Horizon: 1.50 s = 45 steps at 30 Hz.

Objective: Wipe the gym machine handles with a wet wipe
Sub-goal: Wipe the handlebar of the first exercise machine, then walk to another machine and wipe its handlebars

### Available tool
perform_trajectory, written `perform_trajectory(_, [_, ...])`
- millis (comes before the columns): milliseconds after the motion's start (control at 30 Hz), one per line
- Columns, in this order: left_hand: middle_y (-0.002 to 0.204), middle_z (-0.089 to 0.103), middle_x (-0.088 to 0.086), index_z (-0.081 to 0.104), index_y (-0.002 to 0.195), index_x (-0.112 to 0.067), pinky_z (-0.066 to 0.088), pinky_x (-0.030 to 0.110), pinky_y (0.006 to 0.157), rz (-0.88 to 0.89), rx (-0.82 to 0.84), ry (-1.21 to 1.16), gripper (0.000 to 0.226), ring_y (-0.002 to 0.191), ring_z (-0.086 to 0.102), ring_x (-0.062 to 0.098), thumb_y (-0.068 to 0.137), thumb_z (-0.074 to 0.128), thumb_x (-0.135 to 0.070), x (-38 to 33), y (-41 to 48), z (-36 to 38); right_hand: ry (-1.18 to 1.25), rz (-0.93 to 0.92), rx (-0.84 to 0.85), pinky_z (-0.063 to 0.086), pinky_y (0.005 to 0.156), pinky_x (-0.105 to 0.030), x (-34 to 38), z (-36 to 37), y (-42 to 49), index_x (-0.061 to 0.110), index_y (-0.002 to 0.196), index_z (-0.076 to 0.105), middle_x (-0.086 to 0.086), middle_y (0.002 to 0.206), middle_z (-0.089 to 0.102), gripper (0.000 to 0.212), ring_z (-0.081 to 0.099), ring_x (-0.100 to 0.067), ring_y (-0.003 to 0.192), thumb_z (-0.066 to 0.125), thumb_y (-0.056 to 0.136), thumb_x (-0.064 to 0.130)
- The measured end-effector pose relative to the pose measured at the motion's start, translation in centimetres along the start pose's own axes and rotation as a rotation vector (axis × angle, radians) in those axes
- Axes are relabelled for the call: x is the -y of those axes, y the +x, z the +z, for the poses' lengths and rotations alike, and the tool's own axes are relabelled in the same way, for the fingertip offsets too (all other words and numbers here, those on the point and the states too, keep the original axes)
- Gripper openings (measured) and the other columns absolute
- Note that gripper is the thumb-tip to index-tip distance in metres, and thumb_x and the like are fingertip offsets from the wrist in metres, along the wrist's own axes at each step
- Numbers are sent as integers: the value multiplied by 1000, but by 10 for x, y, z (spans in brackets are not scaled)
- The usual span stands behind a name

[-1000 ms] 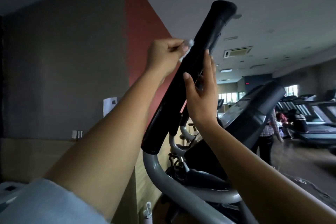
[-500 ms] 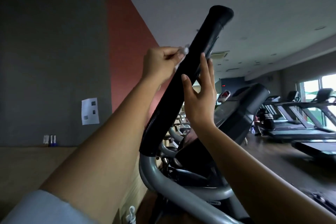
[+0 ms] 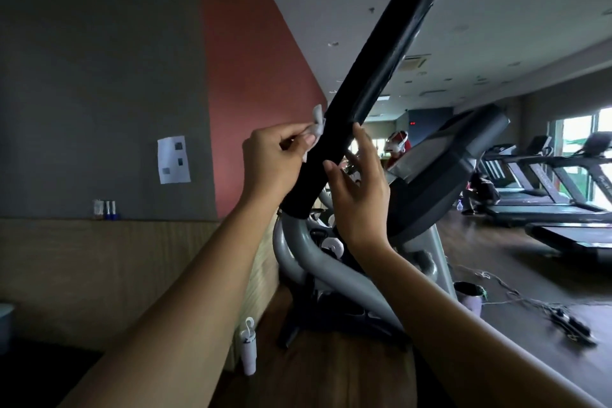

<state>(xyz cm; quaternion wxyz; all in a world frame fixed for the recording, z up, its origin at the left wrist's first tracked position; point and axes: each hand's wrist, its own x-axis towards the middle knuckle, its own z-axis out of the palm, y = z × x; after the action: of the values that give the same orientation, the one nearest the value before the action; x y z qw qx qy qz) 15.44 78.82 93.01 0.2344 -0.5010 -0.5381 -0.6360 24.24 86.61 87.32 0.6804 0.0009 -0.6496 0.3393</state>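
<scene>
Far left, on grey wall (image 3: 99, 76): sheet of paper (image 3: 174, 159). Below it, on top edge of wood panelling (image 3: 116, 268): row of small bottles (image 3: 105, 210). Lower, on floor (image 3: 331, 374) against the panelling: white bottle (image 3: 247, 354), upright.

Left of centre: left grip (image 3: 271, 164), narrow, fingers curled, pinching crumpled white wet wipe (image 3: 316, 126) and holding it against left flank of handle (image 3: 374, 86). Handle: black foam sleeve, tilted, rising from lower centre to top right. Wipe in contact with sleeve's lower part, above its bottom end.

Just right of handle: right grip (image 3: 359, 195), wide, fingers straight, holding nothing. Thumb tip touching the foam; fingers passing behind the sleeve. Below both: grey frame tube (image 3: 318, 262), curving down out of sleeve's bottom end.

Right of centre: dark console (image 3: 443, 169), tilted, on grey post. On floor near machine base: pale cup (image 3: 470, 298) and loose cable (image 3: 516, 298). Far right: row of treadmills (image 3: 546, 195) beside bright windows (image 3: 576, 132). Background figures too blurred to describe.
</scene>
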Motion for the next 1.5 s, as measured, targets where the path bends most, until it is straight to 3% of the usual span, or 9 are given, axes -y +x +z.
perform_trajectory(133, [89, 72, -15, 72, 103, -24, 54, 21, 74, -8, -83, 30, 20, 77, 67, 1, 86, 67, -17, -1, -31, -3, -86, 37, 31, 43, 90, -4, -3, -9, -28, 21, 142, 42, -6, 136, 54, 53, 53, 2, 118, 61, 93, 20])
perform_trajectory(267, [99, 73, -5, 70, 108, -19, 56, 30, 81, 1, -95, 85, 22, 87, 67, 6, 87, 65, -18, 4, -65, -9, -139, 63, 80, 42, 81, 0, -2, -22, -51, 13, 137, 47, -3, 133, 54, 46, 46, 27, 105, 60, 93, 20])
perform_trajectory(400, [103, 72, -2, 70, 109, -17, 55, 29, 83, 5, -83, 124, 23, 92, 66, 6, 86, 64, -14, 5, -103, -11, -233, 75, 101, 43, 83, -3, -1, -35, -79, 14, 129, 53, -2, 127, 56, 38, 50, 19, 106, 62, 92, 20])
perform_trajectory(567, [101, 72, -1, 71, 108, -15, 55, 30, 84, -87, -17, 96, 23, 94, 65, 5, 86, 62, -12, 10, -158, -5, -322, 146, 158, 53, 92, -34, 1, -67, -125, 18, 127, 52, 5, 124, 56, 35, 55, -6, 111, 60, 93, 20])
perform_trajectory(733, [99, 72, -4, 72, 104, -14, 45, 7, 79, -161, 76, 117, 20, 93, 62, 0, 86, 62, -9, -3, -229, 14, -447, 262, 196, 56, 85, -37, 5, -123, -181, 15, 122, 56, -2, 119, 60, 32, 62, -16, 103, 61, 91, 21])
perform_trajectory(833, [95, 65, -15, 73, 99, -12, 38, -1, 79, -189, 170, 119, 19, 91, 55, -13, 84, 65, -5, -17, -280, 34, -555, 380, 243, 52, 92, -43, 10, -170, -223, 16, 122, 57, -2, 120, 62, 34, 60, -21, 108, 63, 90, 23])
perform_trajectory(933, [98, 71, -9, 74, 99, -18, 47, 14, 84, -260, 316, 109, 16, 93, 63, 0, 85, 67, -17, -35, -338, 62, -716, 486, 304, 49, 94, -42, 26, -227, -269, 17, 124, 55, -4, 123, 61, 35, 59, -25, 110, 62, 91, 27])
perform_trajectory(1233, [92, 74, 0, 74, 100, -16, 51, 26, 85, -416, 707, -78, 19, 89, 66, 11, 84, 70, -27, -144, -515, 153, -1102, 863, 297, 42, 94, -36, 118, -411, -385, 21, 131, 49, -3, 131, 54, 40, 49, -26, 120, 55, 93, 34])
perform_trajectory(1500, [94, 74, -5, 75, 97, -17, 47, 14, 83, -320, 926, -262, 15, 88, 65, 1, 83, 71, -13, -245, -599, 234, -1327, 1111, 198, 46, 89, -38, 191, -536, -443, 19, 130, 48, -4, 129, 54, 39, 49, -27, 119, 51, 95, 38])
